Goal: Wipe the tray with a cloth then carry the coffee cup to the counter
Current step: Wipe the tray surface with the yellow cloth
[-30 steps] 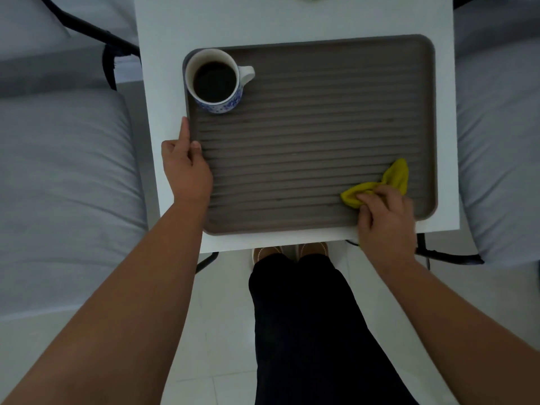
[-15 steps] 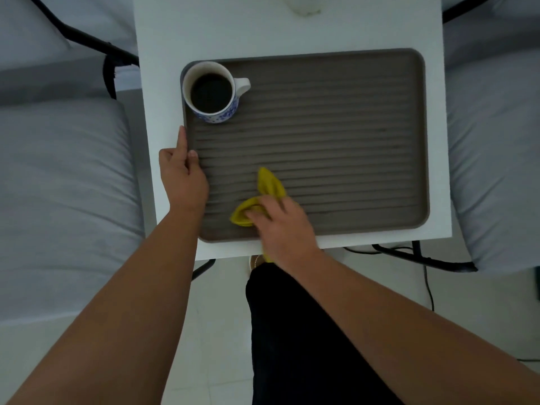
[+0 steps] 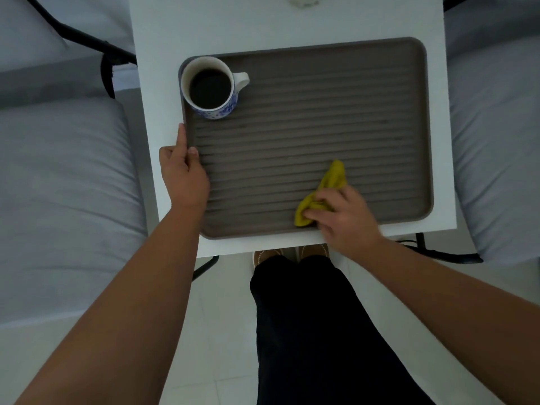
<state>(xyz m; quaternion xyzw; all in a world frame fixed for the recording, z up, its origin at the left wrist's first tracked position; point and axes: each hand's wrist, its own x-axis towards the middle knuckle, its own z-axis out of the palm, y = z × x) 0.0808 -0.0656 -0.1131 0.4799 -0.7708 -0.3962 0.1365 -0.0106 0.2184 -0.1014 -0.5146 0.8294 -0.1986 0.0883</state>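
A brown ribbed tray (image 3: pixel 321 112) lies on a small white table (image 3: pixel 263 24). In its far left corner stands a white coffee cup (image 3: pixel 211 88) with blue flowers, full of dark coffee, handle pointing right. My left hand (image 3: pixel 182 173) grips the tray's left rim, thumb on the inside. My right hand (image 3: pixel 344 219) presses a bunched yellow cloth (image 3: pixel 324 194) onto the tray near its front edge, right of the middle. Part of the cloth is hidden under my fingers.
Grey cushioned seats (image 3: pixel 58 200) with black frames flank the table, another seat (image 3: pixel 502 141) on the right. My dark trousers (image 3: pixel 306 331) and brown shoes (image 3: pixel 289 252) are below the table's front edge on a pale tiled floor. A white object (image 3: pixel 302 0) shows at the table's far edge.
My right hand swept the cloth from the tray's right side to its left front, then back rightwards to the middle front. My left hand kept its hold on the rim.
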